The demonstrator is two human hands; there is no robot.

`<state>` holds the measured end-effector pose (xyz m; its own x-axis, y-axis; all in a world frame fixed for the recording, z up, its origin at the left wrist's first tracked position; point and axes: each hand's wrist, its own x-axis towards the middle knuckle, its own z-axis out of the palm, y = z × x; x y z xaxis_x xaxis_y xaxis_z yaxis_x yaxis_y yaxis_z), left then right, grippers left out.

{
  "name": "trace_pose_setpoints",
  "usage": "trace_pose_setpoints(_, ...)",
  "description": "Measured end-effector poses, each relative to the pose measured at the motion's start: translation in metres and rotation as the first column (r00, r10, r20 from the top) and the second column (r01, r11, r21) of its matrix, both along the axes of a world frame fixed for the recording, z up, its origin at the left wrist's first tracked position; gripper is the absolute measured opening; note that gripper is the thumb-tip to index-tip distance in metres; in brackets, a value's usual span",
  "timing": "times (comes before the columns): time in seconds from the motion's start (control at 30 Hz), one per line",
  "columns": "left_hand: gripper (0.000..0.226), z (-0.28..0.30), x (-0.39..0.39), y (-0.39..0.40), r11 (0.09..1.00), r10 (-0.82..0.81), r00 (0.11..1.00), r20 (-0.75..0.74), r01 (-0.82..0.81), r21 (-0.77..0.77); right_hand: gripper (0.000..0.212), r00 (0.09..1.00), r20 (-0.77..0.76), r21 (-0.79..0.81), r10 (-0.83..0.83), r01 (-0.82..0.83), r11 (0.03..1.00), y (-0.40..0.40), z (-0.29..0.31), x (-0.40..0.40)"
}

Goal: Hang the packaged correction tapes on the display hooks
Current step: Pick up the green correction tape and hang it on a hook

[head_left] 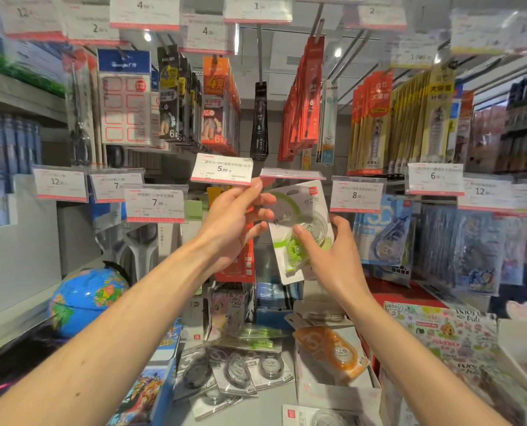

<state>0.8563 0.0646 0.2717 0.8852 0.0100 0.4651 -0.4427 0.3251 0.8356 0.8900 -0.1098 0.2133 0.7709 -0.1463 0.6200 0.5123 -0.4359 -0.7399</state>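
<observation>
Both hands [237,216] [333,250] steady a glossy green-wheeled correction tape pack [299,229].

Brightly, evenly lit from ceiling spots [338,52] overhead; glared off plastic price tags [483,32], blurred toward edges, bent by wide-angle distortion, softened throughout.

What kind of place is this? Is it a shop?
Yes, most likely a stationery shop: price tags sit on display hooks, packaged pens hang in rows, and a globe sits on a shelf.
</observation>
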Motion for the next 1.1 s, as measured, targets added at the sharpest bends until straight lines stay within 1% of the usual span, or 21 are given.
trace_pose_setpoints(0.1,0.019,0.0,0.0,0.001,1.0,-0.015,1.0,0.0,0.015,-0.006,0.083,1.0,-0.022,0.006,0.014,-0.014,1.0,0.005,0.004,0.002)
trace_pose_setpoints(0.2,0.024,0.0,0.002,0.003,1.0,-0.022,1.0,0.002,0.022,-0.004,0.076,0.999,-0.038,0.014,0.019,-0.018,1.0,0.01,0.009,0.005)
trace_pose_setpoints(0.33,0.025,-0.002,0.004,0.004,1.0,-0.019,1.0,0.007,0.019,0.007,0.046,0.995,-0.096,0.01,0.012,-0.011,1.0,0.013,0.009,0.012)
trace_pose_setpoints(0.37,0.025,-0.002,0.004,0.004,1.0,-0.019,1.0,0.006,0.019,0.009,0.044,0.994,-0.107,0.016,0.009,-0.008,1.0,0.013,0.009,0.012)
trace_pose_setpoints(0.4,0.025,-0.003,0.004,0.004,1.0,-0.018,1.0,0.005,0.018,0.01,0.047,0.993,-0.117,0.022,0.009,-0.007,1.0,0.014,0.008,0.013)
trace_pose_setpoints(0.5,0.018,-0.006,0.005,0.005,0.999,0.005,1.0,0.006,-0.005,0.039,0.069,0.99,-0.138,0.038,0.029,-0.024,0.999,0.014,0.004,0.02)
trace_pose_setpoints(0.53,0.017,-0.009,0.007,0.006,0.998,0.029,1.0,0.008,-0.03,0.063,0.069,0.989,-0.142,0.044,0.04,-0.034,0.998,0.013,0.004,0.022)
trace_pose_setpoints(0.63,0.02,-0.019,0.015,0.01,0.971,0.16,0.987,0.027,-0.162,0.176,0.053,0.985,-0.151,0.061,0.077,-0.069,0.996,0.014,0.004,0.024)
trace_pose_setpoints(0.7,0.022,-0.029,0.024,0.014,0.921,0.267,0.962,0.058,-0.273,0.277,0.047,0.983,-0.154,0.074,0.103,-0.093,0.993,0.012,0.002,0.027)
trace_pose_setpoints(0.73,0.022,-0.035,0.028,0.016,0.882,0.324,0.942,0.085,-0.333,0.334,0.046,0.981,-0.151,0.078,0.117,-0.107,0.991,0.011,0.0,0.029)
trace_pose_setpoints(0.8,0.024,-0.049,0.037,0.018,0.753,0.43,0.885,0.179,-0.461,0.47,0.042,0.982,-0.131,0.075,0.137,-0.128,0.989,0.011,-0.002,0.031)
trace_pose_setpoints(0.83,0.027,-0.056,0.041,0.017,0.685,0.457,0.859,0.23,-0.505,0.525,0.04,0.983,-0.12,0.066,0.137,-0.13,0.989,0.012,-0.003,0.032)
trace_pose_setpoints(0.87,0.031,-0.061,0.045,0.016,0.637,0.463,0.845,0.269,-0.528,0.561,0.039,0.985,-0.11,0.057,0.135,-0.13,0.99,0.012,-0.004,0.034)
trace_pose_setpoints(0.9,0.036,-0.065,0.049,0.014,0.614,0.455,0.841,0.294,-0.535,0.58,0.039,0.986,-0.102,0.049,0.13,-0.125,0.991,0.013,-0.006,0.036)
trace_pose_setpoints(0.97,0.044,-0.07,0.058,0.012,0.603,0.435,0.841,0.322,-0.537,0.59,0.044,0.988,-0.095,0.023,0.118,-0.116,0.993,0.015,-0.008,0.041)
trace_pose_setpoints(1.03,0.05,-0.072,0.066,0.011,0.562,0.447,0.818,0.362,-0.572,0.597,0.054,0.99,-0.104,-0.006,0.092,-0.093,0.996,0.016,-0.01,0.045)
trace_pose_setpoints(1.1,0.063,-0.073,0.072,0.01,0.519,0.457,0.79,0.408,-0.609,0.6,0.066,0.995,-0.082,-0.026,0.051,-0.054,0.998,0.016,-0.014,0.043)
